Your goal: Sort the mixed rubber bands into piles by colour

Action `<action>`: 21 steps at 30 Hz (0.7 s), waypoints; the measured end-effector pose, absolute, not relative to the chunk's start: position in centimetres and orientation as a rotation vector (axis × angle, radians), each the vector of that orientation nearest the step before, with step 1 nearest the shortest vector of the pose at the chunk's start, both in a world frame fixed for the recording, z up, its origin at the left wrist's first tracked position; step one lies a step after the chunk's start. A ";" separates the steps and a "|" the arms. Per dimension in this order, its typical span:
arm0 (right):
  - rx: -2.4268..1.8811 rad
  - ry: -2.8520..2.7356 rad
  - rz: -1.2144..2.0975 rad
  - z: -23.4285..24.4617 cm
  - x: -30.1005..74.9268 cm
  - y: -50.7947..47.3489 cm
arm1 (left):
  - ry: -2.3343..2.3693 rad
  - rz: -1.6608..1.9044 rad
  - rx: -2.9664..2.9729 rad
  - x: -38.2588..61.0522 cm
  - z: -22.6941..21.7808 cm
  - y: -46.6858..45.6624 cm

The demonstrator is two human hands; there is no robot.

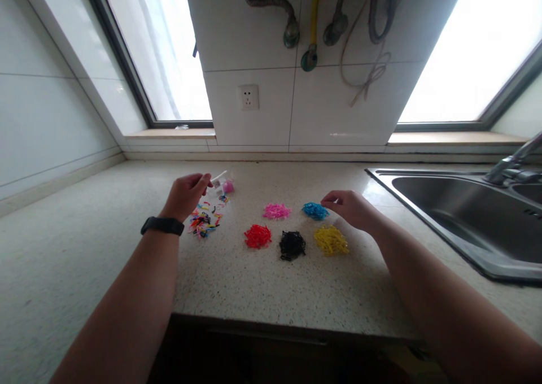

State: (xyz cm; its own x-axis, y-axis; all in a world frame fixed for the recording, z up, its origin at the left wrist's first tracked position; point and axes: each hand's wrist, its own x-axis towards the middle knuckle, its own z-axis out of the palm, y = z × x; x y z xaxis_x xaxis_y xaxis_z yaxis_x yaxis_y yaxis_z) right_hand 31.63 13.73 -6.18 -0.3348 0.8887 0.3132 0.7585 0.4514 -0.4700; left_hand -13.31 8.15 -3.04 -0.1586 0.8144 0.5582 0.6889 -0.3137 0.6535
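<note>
My left hand (186, 195), with a black band on its wrist, is closed in a pinch beside a small clear plastic package (218, 186) with a white strip and a pink piece (228, 187). Whether the fingers grip the package is unclear. Just below lies a loose heap of mixed-colour small bands (204, 223). At the right edge of a pile of blue bands (315, 210), my right hand (345, 206) has its fingertips pressed together; anything between them is too small to make out. Nearby are piles of pink bands (277, 211), red bands (258, 236), black bands (292, 244) and yellow bands (331, 240).
The speckled countertop (262, 288) ends at a front edge near me. On the right is a steel sink (449, 203) with a faucet (512, 164). Behind, a tiled wall carries a socket (249, 97) and hoses (271, 1) between two windows.
</note>
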 end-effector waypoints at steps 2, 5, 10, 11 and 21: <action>-1.374 -2.181 0.322 -6.1 31.6 13.6 | 1.769 1.447 1.964 -13.7 -3.3 8.4; -1.398 -2.185 0.309 -5.9 31.5 13.5 | 1.783 1.347 1.982 -14.1 -4.1 9.1; -1.430 -2.187 0.275 -5.5 31.2 13.2 | 1.903 1.090 2.086 -14.7 -5.7 10.8; -1.430 -2.190 0.277 -5.5 31.2 13.1 | 1.934 1.040 2.114 -14.8 -6.0 11.2; -1.439 -2.239 0.257 -5.4 31.0 13.0 | 2.004 0.693 2.373 -16.1 -8.2 13.6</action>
State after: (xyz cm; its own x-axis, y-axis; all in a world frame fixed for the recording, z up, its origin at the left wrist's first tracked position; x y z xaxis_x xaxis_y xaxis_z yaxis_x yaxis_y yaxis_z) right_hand 30.97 12.97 -5.35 -0.3448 0.8961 0.2795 0.8093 0.4346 -0.3951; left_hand -16.12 13.62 -8.16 0.1124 0.9299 0.3502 0.9478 -0.2063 0.2433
